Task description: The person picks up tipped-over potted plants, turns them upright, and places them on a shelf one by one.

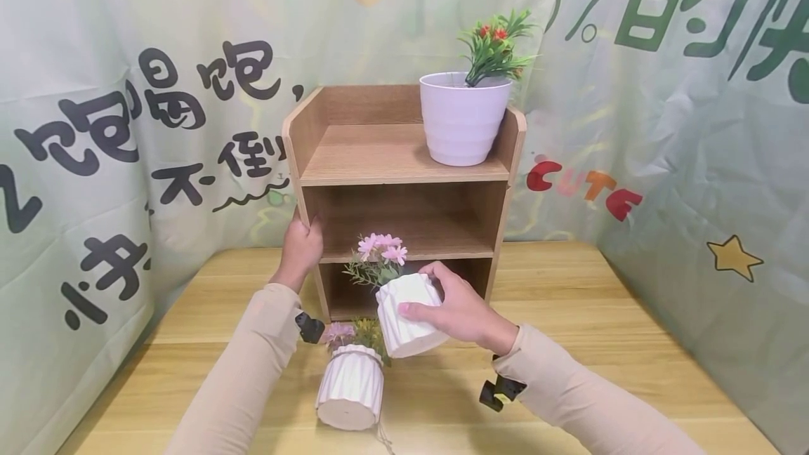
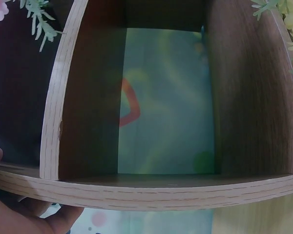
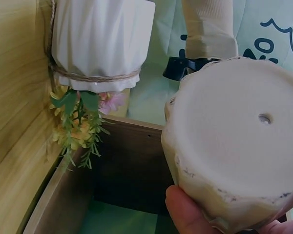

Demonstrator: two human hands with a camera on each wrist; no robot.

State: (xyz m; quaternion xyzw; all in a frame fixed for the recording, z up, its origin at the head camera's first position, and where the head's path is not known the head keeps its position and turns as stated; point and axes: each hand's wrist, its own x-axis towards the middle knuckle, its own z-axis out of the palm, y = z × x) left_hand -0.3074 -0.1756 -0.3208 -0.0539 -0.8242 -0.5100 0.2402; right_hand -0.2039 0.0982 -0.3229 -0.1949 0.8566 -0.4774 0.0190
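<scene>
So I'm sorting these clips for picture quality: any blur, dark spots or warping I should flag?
Head view: evenly lit, sharp, edges slightly bowed. Left wrist view: shelf boards curve strongly, inside walls dark, the cloth behind soft. Right wrist view: the held pot's base fills the frame, slightly soft; the thumb at the bottom edge is blurred.

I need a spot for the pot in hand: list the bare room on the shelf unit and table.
Free: the top shelf left of the round white pot; the middle shelf right of the held ribbed pot; the table to the right. Crowded: the front, where the second ribbed pot and both hands sit.
</scene>
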